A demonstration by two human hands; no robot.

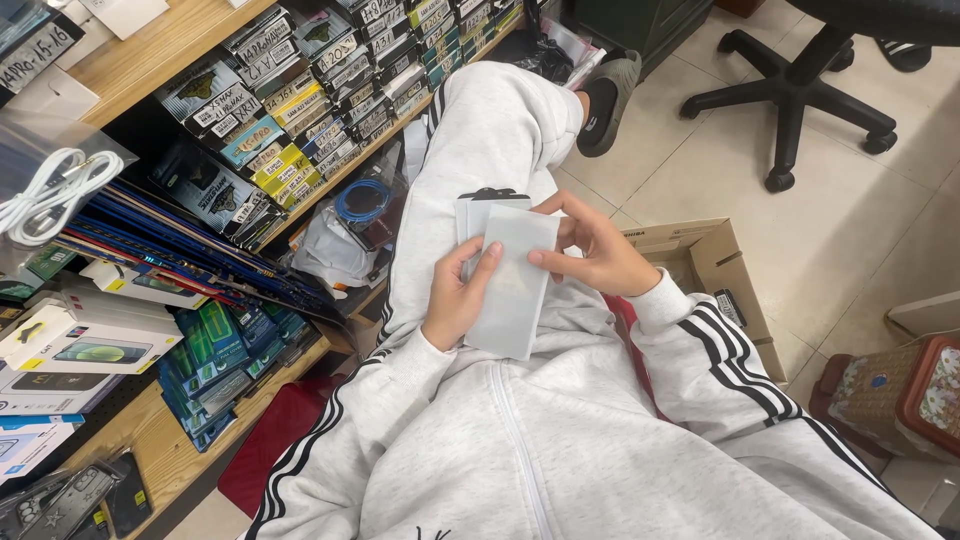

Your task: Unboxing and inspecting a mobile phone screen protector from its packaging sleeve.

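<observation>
White flat packets [513,282], we've got our left hand [458,297] and right hand [592,250] both clamped on them, cardboard box [712,262] at 3 o'clock.

One head-worn camera looks steeply down from just above the person's grey-sleeved lap [520,420] — close in, facing forward. Wooden shelves of boxed goods [180,440] run along the left edge; beige tiled floor [850,230] fills the right.

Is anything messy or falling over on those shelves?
Yes. The flat blue packets on the middle shelf lie slanted and poke past its edge, and a white cable hangs loose. The white packets in both hands look neat.
</observation>
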